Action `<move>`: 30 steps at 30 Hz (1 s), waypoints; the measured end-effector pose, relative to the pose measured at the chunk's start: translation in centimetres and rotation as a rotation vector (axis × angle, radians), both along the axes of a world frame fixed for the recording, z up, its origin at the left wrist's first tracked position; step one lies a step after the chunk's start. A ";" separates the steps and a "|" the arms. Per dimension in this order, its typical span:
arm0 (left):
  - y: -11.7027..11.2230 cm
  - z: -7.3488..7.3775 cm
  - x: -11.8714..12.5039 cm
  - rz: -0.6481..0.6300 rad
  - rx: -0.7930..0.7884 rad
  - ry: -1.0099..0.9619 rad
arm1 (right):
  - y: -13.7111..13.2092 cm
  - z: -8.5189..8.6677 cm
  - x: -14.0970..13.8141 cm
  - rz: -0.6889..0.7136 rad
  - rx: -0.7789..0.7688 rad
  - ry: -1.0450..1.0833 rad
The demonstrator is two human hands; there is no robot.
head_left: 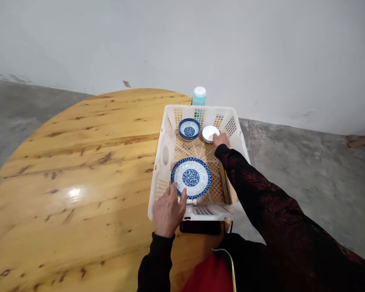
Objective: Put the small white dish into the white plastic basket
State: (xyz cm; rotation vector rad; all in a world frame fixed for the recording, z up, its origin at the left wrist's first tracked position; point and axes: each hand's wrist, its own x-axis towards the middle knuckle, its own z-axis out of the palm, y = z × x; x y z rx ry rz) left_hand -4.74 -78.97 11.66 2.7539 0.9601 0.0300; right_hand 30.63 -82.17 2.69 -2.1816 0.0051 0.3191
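A white plastic basket holds the dishes. At its near left rim, my left hand is open, fingers apart, with the fingertips by the edge of a blue-and-white patterned plate. My right hand reaches to the far right of the basket. Its fingers are closed at the edge of a small stack of white dishes; the exact grip is partly hidden. Left of that stack are several nested blue-and-white bowls. A bundle of chopsticks lies along the right side, partly covered by my right sleeve.
Under the basket is a round-edged wooden table. A turquoise bottle with a white cap stands just behind the basket. A dark flat object lies by the basket's near side. Behind is a white wall; concrete floor shows at right.
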 end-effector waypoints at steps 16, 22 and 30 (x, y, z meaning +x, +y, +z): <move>-0.1 0.2 0.1 0.036 -0.012 0.021 | 2.1 0.3 2.9 0.752 -0.691 -0.467; 0.0 0.0 0.1 0.035 -0.021 0.012 | 2.5 0.8 3.7 0.789 -0.729 -0.463; -0.1 0.1 0.2 0.045 -0.021 0.026 | 2.3 1.0 4.1 0.831 -0.757 -0.477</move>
